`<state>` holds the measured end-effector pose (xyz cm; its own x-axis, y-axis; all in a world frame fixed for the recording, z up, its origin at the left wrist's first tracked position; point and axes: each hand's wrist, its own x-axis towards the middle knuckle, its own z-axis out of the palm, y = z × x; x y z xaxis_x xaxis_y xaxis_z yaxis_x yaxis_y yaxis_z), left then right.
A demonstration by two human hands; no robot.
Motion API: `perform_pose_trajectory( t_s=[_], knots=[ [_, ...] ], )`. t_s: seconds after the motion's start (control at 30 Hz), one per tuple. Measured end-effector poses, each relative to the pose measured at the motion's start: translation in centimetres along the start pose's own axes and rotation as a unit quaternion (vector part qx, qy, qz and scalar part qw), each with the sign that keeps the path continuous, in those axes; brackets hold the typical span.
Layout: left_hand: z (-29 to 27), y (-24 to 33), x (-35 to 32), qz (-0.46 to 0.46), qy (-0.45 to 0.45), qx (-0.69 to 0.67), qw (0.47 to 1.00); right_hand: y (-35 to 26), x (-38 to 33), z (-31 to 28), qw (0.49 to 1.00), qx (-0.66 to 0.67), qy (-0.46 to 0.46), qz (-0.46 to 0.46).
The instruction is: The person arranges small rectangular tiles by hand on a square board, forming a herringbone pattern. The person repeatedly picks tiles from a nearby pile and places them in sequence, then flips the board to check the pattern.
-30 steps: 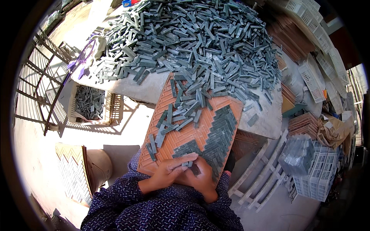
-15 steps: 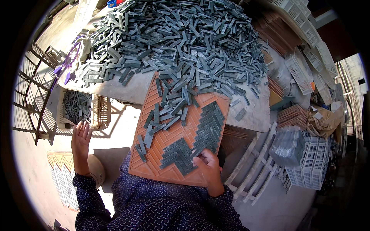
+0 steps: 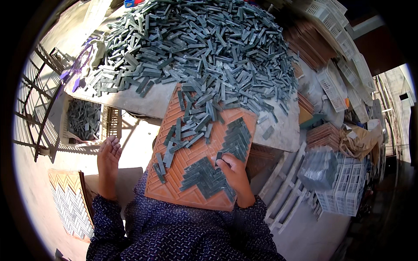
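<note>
An orange grooved tray with a herringbone pattern leans between my lap and the table edge. Dark green-grey stone strips fill a zigzag block in its lower grooves and a band at its right. Loose strips lie scattered over its upper left. Between the thumb and fingers of my right hand is a small dark stone strip, just above the gap between block and band. My left hand is raised left of the tray, empty, its fingers extended and slightly bent.
A large heap of stone strips covers the table. At left, a crate holds more strips, below a metal rack. A patterned panel stands lower left. White crates and a pale slatted frame are at right.
My left hand has moved right and down, away from the crate. My right hand has risen a little with a strip, and more of the laid zigzag shows below it.
</note>
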<state>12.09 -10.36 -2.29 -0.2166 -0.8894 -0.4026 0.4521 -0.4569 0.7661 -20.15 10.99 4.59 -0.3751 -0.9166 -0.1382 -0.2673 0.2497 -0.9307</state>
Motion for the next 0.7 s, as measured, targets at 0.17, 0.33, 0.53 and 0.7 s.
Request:
perform_pose_trajectory(
  t_s=[0.17,0.33,0.53,0.7],
  knots=[
    [2.2,-2.2,-2.1,-0.061,-0.028,0.005,0.998,-0.7,1.6,0.8,0.988,-0.152,0.029,0.009],
    [5.2,-2.9,-4.1,-0.076,-0.071,0.034,0.994,0.0,1.8,1.2,0.962,-0.262,0.034,-0.066],
    [8.9,-3.2,-6.0,-0.008,-0.19,0.16,0.969,-0.9,2.6,1.1,0.958,-0.282,0.009,-0.041],
    [12.1,-4.2,-7.5,0.091,-0.279,0.357,0.887,-1.1,3.5,0.2,0.966,-0.245,-0.063,-0.049]
  ],
)
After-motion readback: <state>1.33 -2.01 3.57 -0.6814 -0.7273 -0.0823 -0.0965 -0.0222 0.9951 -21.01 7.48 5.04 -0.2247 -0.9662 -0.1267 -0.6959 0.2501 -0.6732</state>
